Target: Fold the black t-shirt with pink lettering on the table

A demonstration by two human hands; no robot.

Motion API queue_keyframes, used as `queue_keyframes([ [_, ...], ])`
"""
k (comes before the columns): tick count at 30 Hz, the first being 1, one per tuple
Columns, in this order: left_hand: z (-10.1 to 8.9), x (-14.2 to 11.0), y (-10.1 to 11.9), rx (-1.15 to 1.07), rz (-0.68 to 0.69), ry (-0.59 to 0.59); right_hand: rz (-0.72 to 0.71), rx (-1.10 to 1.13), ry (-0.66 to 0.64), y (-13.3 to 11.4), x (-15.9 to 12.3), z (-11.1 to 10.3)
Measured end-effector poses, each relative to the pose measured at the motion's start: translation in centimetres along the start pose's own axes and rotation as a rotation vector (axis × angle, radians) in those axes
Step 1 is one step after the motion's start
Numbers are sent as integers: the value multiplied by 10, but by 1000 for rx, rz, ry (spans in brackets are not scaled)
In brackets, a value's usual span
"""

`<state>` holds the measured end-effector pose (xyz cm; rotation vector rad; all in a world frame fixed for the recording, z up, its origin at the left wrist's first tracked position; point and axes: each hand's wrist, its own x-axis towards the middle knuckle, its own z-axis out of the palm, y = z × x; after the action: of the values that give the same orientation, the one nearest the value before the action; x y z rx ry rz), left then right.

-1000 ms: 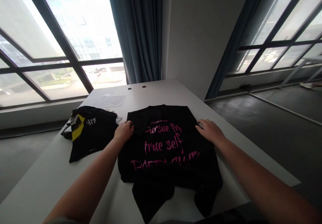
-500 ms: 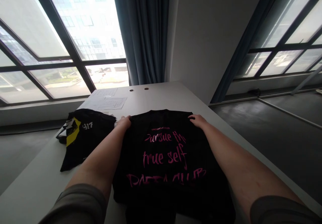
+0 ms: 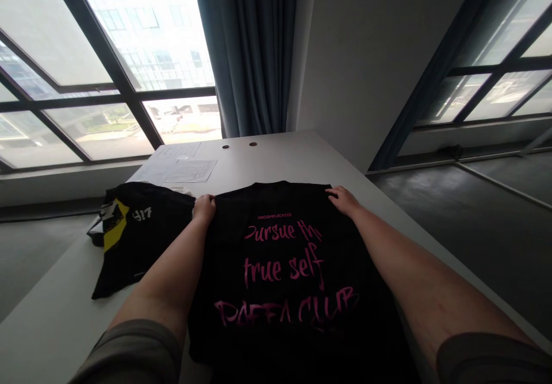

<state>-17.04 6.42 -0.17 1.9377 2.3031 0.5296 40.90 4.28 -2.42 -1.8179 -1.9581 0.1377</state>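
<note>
A black T-shirt (image 3: 284,200) with pink lettering lies spread in front of me, its neckline toward the far side of the table. My left hand (image 3: 204,208) is closed on the shirt's far left shoulder. At the far right shoulder, my right hand (image 3: 344,200) pinches the fabric edge between thumb and fingers. The lower hem runs out of view at the bottom. Just left of my left forearm lies another black garment (image 3: 149,240) with a yellow patch and white print, bunched on the table.
The white table (image 3: 284,162) carries printed paper sheets (image 3: 192,170) at its far left and two round cable holes near the back edge. Behind it hang a blue curtain (image 3: 254,56) and a pale wall. Windows stand on both sides.
My hands have moved slightly apart, drawing the shirt's shoulders wider and flatter. More of the lowest pink lettering shows. The view has shifted a little.
</note>
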Motion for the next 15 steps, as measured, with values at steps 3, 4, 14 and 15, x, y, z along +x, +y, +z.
queue_keyframes([
  [3, 0, 9, -13, -6, -2, 30, -53, -28, -4, 0, 17, 8],
  [4, 0, 11, -18, -7, 1, 37, -62, -39, 0, -1, 23, 11],
  [14, -17, 23, -61, -16, 2, 32, -61, -88, -45, -30, 57, 29],
  [15, -20, 23, -66, -20, 0, 24, -58, -89, -52, -34, 57, 29],
])
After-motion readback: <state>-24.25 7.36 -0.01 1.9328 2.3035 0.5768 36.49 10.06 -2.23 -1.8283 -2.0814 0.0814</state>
